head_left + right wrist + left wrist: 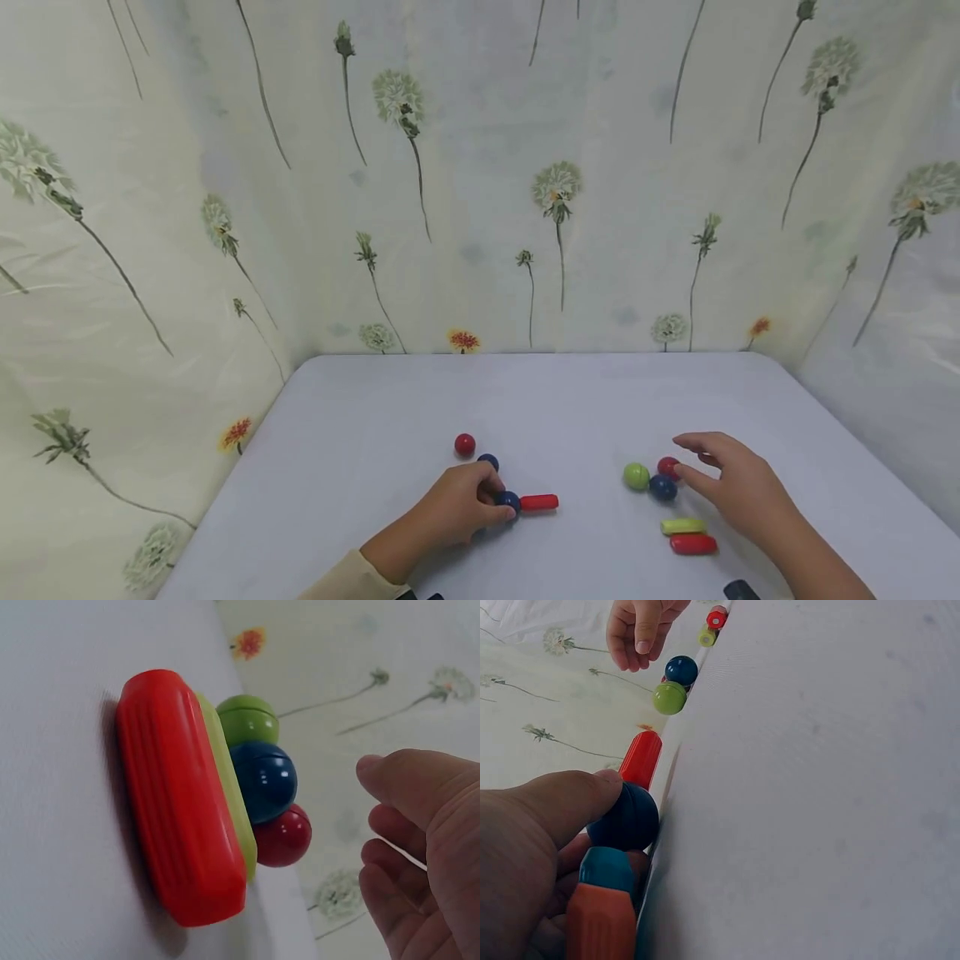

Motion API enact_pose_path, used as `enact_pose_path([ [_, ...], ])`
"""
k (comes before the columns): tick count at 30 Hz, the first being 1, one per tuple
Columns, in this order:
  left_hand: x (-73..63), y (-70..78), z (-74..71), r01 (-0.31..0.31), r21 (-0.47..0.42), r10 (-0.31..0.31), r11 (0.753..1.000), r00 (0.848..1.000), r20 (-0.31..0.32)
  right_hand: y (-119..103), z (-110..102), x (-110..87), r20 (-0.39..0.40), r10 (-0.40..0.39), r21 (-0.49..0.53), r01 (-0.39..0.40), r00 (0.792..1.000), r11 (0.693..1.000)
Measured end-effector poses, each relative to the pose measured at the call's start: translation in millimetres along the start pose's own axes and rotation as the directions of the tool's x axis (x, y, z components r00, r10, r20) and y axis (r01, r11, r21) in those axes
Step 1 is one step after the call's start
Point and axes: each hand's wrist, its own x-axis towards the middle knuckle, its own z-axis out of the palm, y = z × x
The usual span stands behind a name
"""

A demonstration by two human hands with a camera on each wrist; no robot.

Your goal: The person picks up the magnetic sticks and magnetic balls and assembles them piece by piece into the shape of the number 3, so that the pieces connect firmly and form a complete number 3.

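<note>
My left hand (465,504) pinches a dark blue ball (508,502) between thumb and fingers, low over the table. A red ribbed stick (539,502) lies right at the ball's right side. Close under the hand in the left wrist view is an orange stick with a teal end (601,907), hidden in the head view. My right hand (738,479) hovers with its fingers apart beside a second red ball (668,468). That ball sits clustered with a green ball (636,476) and another blue ball (663,487). Nothing shows between the right fingers.
Beyond the left hand are a red ball (465,445) and a partly covered blue ball (489,461). Nearer the right forearm, a yellow-green stick (683,527) and a red stick (693,544) lie side by side. A dandelion-print curtain (480,208) hangs behind the white table (375,400).
</note>
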Motion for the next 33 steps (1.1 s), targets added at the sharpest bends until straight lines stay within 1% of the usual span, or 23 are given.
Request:
enact_pose_path([
  [6, -0.8, 0.6, 1.4, -0.004, -0.009, 0.004, 1.000, 1.000, 0.006, 14.0, 0.6, -0.3, 0.017, 0.057, 0.020, -0.057, 0.998, 0.998],
  [11, -2.0, 2.3, 1.5, -0.008, -0.013, 0.008, 1.000, 1.000, 0.009, 19.4, 3.1, -1.3, 0.041, 0.092, 0.080, -0.095, 0.995, 0.992],
  [15, -3.0, 2.3, 0.8, 0.002, -0.017, -0.002, 1.000, 1.000, 0.008, 22.0, 7.6, 0.2, 0.059, 0.104, 0.124, -0.110, 0.993, 0.986],
  [20, -3.4, 0.7, -0.4, 0.006, -0.024, -0.006, 1.000, 1.000, 0.005, 23.1, 14.7, 4.0, 0.114, 0.142, 0.163, -0.159, 0.983, 0.974],
  [23, -2.9, -1.2, -0.9, -0.010, -0.028, 0.010, 1.000, 1.000, 0.006, 23.1, 19.2, 5.9, 0.154, 0.174, 0.162, -0.199, 0.973, 0.967],
  [26, -2.1, -3.1, -1.5, -0.023, -0.031, 0.024, 0.999, 1.000, 0.007, 23.4, 23.5, 6.4, 0.162, 0.177, 0.153, -0.201, 0.971, 0.968],
  [28, -1.8, -3.9, -1.6, -0.027, -0.030, 0.027, 0.999, 1.000, 0.008, 24.1, 25.8, 6.3, 0.153, 0.169, 0.144, -0.192, 0.974, 0.971],
  [33, -1.7, -3.8, -1.6, -0.019, -0.026, 0.020, 0.999, 1.000, 0.010, 27.4, 29.3, 7.4, 0.133, 0.166, 0.131, -0.183, 0.977, 0.974],
])
